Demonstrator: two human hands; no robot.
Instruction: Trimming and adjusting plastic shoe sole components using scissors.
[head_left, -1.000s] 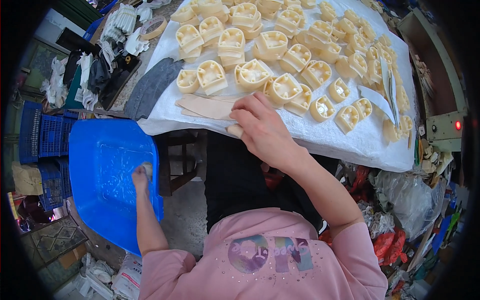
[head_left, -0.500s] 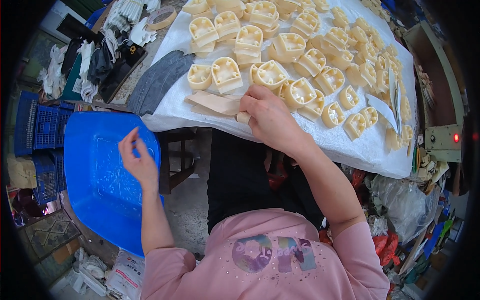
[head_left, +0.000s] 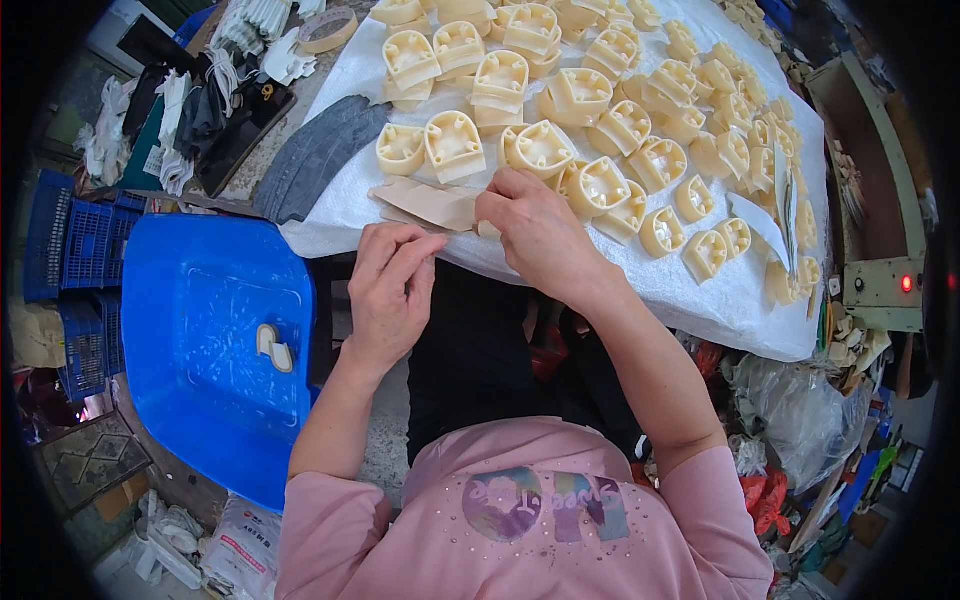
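Observation:
My right hand (head_left: 545, 235) is closed at the table's front edge, with a small cream piece (head_left: 488, 230) showing under its fingers. Two tan, paper-like strips (head_left: 430, 203) lie on the white cloth, their right end against those fingers. Just below the strips, my left hand (head_left: 392, 285) has its thumb and fingers drawn together; what they hold, if anything, is hidden. Many cream plastic parts (head_left: 455, 145), D-shaped cups with pegs inside, cover the cloth beyond my hands. Two small cream pieces (head_left: 282, 357) lie in a blue tub (head_left: 180, 400) at my left.
White padded cloth (head_left: 740, 325) covers the table. A dark grey fabric piece (head_left: 320, 160) lies at its left corner, near a tape roll (head_left: 325, 32). Blue crates (head_left: 90, 240) stand far left. At right are a box with a red light (head_left: 885, 290) and plastic bags (head_left: 810, 400).
My left hand has moved from above the blue tub rightward to the table edge, beside my right hand. Two small cream pieces now show in the tub. My right hand has barely moved.

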